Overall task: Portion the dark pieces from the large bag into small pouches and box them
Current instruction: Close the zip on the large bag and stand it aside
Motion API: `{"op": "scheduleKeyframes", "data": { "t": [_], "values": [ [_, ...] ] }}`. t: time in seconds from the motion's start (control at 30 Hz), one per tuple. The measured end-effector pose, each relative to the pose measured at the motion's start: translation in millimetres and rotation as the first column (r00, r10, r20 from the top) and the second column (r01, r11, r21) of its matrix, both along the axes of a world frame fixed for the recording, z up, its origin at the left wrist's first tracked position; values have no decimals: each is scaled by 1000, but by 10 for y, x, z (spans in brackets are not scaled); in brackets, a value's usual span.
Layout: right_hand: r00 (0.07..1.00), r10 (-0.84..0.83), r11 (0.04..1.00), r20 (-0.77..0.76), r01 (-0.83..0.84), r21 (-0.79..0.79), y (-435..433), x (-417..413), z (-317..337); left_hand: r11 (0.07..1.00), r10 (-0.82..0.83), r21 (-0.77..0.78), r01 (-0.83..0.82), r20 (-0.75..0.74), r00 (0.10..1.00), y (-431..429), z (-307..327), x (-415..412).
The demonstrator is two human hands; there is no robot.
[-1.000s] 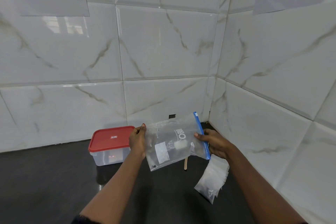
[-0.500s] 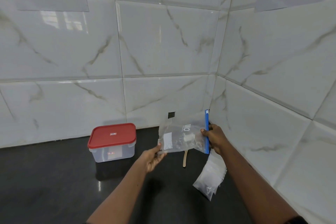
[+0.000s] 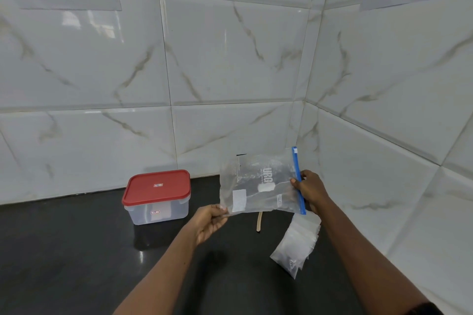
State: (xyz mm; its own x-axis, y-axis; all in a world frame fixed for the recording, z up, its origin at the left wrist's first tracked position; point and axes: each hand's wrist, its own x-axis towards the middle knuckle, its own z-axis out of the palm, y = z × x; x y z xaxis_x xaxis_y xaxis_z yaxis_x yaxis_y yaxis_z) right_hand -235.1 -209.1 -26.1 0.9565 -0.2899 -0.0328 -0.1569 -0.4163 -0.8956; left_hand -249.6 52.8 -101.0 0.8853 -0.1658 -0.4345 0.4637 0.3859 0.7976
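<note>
The right hand (image 3: 311,193) pinches the blue zip edge of the clear, crinkled bag (image 3: 258,184) held above the glossy black counter (image 3: 76,250), while the left hand (image 3: 208,222) pinches its lower corner. Below it lie a thin wooden stick (image 3: 259,222) and a limp stack of pouches (image 3: 297,245) by the marble-tiled right wall; the rounded, red-lidded plastic box (image 3: 157,197) stands apart to the left

Left hand (image 3: 210,222), right hand (image 3: 311,193) bare; forearms bare; dark sleeve edge (image 3: 425,309) on right upper arm

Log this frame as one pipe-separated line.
large bag held sideways above counter | left hand pinches its lower corner | right hand grips blue zip edge | box lidded | small pouches piled on counter
</note>
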Motion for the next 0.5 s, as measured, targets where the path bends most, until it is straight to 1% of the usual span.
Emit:
{"op": "scheduleKeyframes", "data": {
  "t": [0.07,0.17,0.23,0.27,0.33,0.4,0.47,0.5],
  "values": [
    [997,74,997,12,-74,-1,-16,-6,66,995,-67,-72,69,34,997,48,-17,0],
    [977,213,976,12,-212,-43,-54,-10,176,990,-68,-117,82,116,991,91,24,41],
    [952,306,943,-7,-304,-135,-74,10,261,988,-56,-131,76,152,987,112,102,82],
    [938,346,918,-23,-344,-198,-79,23,309,986,-97,-119,120,179,979,121,152,89],
    [914,402,873,-49,-399,-279,-69,63,399,960,-270,-5,279,235,934,129,254,71],
    [899,436,839,-50,-426,-337,-43,123,470,906,-422,137,400,236,875,136,291,63],
    [897,436,790,-75,-421,-446,18,176,512,852,-511,255,457,210,834,132,256,79],
    [905,417,766,-80,-398,-505,56,208,512,834,-526,314,455,197,827,122,232,84]
  ]
}}
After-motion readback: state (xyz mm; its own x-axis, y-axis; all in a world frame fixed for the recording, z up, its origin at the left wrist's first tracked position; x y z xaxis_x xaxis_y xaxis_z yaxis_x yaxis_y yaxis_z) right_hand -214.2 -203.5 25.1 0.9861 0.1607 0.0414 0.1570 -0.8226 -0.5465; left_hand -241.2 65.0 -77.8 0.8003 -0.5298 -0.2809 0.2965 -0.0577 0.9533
